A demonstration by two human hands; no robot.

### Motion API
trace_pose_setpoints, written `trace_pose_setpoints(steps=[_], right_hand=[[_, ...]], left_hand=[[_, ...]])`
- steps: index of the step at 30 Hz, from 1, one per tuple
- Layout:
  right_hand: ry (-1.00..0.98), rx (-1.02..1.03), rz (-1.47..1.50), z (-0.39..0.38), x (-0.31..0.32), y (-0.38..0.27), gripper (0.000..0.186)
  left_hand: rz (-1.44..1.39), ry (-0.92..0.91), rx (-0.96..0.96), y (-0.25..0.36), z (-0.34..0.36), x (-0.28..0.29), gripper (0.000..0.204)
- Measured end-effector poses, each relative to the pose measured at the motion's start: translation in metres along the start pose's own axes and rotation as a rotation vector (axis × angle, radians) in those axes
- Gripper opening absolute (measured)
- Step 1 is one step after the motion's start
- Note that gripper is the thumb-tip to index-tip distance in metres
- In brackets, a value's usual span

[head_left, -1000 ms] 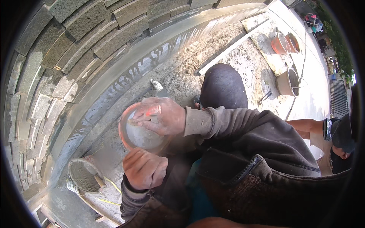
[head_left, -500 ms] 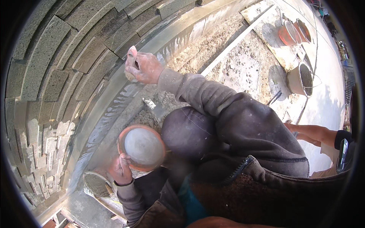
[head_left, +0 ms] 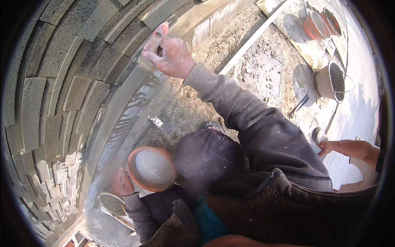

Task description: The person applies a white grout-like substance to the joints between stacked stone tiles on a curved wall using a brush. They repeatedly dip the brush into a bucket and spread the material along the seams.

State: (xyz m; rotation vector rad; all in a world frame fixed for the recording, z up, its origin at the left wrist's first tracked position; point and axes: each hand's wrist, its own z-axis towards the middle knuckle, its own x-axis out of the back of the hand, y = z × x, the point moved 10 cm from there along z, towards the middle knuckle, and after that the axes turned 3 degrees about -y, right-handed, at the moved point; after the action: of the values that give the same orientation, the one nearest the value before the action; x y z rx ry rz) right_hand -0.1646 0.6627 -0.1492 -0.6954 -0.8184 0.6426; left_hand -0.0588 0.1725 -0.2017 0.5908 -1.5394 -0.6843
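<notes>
My right hand (head_left: 175, 57) is closed around a pinkish, mortar-smeared hand tool (head_left: 158, 36), its exact kind unclear. The tool's lower edge meets the smooth grey cement ledge (head_left: 119, 101) at the foot of the stone-clad wall. Low on the left, my left hand (head_left: 123, 182) grips the left rim of an orange bowl (head_left: 133, 178); its fingers are partly blurred. Pale grey, wet-looking material (head_left: 154, 166) fills much of the bowl, which sits beside my dark-clothed knee (head_left: 210, 156).
Rough stone strips (head_left: 53, 94) cover the wall at left. A mortar bucket (head_left: 111, 203) stands below my left hand. At right are a pale bucket (head_left: 325, 82), orange buckets (head_left: 317, 26) and a long straight board (head_left: 251, 39). Another person's arm (head_left: 354, 148) reaches in from the right edge.
My right hand and the tool have moved farther along the ledge, up and to the right. My left hand stays at the bowl, now lower in view. The other person's hand has shifted.
</notes>
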Motion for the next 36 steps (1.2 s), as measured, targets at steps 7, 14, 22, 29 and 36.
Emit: trace_pose_setpoints(steps=[7, 14, 22, 29, 36], right_hand=[[0.181, -0.328, -0.082, 0.022, 0.022, 0.099, 0.026], [0.363, -0.309, -0.148, 0.025, 0.1, 0.107, 0.031], [0.7, -0.321, 0.041, 0.015, 0.112, 0.17, 0.024], [0.704, -0.333, -0.044, 0.026, 0.117, 0.166, 0.023], [0.553, -0.286, -0.293, 0.036, 0.14, 0.132, 0.021]], left_hand=[[0.028, -0.007, 0.03, -0.013, 0.004, 0.005, 0.044], [0.017, 0.058, 0.067, -0.016, 0.0, 0.007, 0.046], [0.031, 0.027, 0.067, -0.011, 0.013, 0.001, 0.047], [0.062, 0.002, 0.071, -0.018, 0.012, -0.002, 0.046], [0.17, -0.03, -0.063, -0.032, 0.014, 0.003, 0.045]])
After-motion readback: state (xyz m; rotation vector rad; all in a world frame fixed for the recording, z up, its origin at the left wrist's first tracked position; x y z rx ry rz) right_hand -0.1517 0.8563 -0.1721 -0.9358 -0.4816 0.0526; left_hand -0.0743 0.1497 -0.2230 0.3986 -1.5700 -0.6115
